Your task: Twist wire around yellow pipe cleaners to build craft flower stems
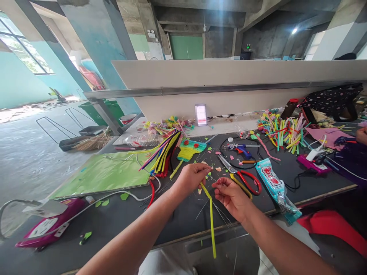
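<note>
My left hand (191,178) is closed in a pinch on a yellow-green pipe cleaner (211,214), whose long end hangs down past the table's front edge. Just to the right, my right hand (231,195) has its fingers curled together; whatever they hold, if anything, is too small to make out. Thin bare wires (220,212) lie on the dark table below the hands. Red-handled scissors (249,182) lie beyond my right hand. Beyond my left hand is a yellow and turquoise fuzzy piece (187,149) with red flowers on it.
A bundle of pipe cleaners (164,156) lies on a green sheet (106,173). A blue glue gun (243,151), a blue packet (276,187) and a magenta power strip (51,225) are on the table. A lit phone (201,114) leans against the back board. Another person's hand (361,135) shows at right.
</note>
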`<control>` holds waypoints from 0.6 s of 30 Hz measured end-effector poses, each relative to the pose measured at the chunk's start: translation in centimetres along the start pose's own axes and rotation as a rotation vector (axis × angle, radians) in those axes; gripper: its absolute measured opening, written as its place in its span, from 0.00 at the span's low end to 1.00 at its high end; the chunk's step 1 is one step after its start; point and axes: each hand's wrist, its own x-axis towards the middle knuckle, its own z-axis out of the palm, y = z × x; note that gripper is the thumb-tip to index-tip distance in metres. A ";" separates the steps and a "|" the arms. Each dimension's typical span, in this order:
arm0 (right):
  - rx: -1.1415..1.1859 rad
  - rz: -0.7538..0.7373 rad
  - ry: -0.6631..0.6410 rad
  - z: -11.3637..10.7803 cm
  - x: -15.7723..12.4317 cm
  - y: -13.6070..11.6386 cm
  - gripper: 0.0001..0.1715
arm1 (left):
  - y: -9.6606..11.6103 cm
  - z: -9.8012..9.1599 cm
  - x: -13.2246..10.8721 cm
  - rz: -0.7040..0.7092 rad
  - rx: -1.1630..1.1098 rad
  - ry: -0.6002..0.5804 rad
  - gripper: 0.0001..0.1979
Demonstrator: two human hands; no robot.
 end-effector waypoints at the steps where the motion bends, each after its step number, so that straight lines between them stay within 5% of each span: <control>1: 0.001 0.032 -0.014 0.0 -0.1 0.0 0.18 | 0.1 0.0 0.0 -0.009 -0.007 -0.002 0.17; 8: -0.190 0.155 -0.129 0.4 -0.8 0.4 0.18 | 0.3 -0.6 -0.2 0.011 -0.004 0.002 0.17; 14: -0.443 0.010 -0.042 0.9 -0.5 1.5 0.16 | 0.7 -0.2 -0.4 -0.057 0.013 -0.045 0.18; 18: -0.494 -0.093 -0.021 0.8 -0.5 1.7 0.16 | 1.0 -0.8 -0.3 0.028 -0.027 -0.084 0.22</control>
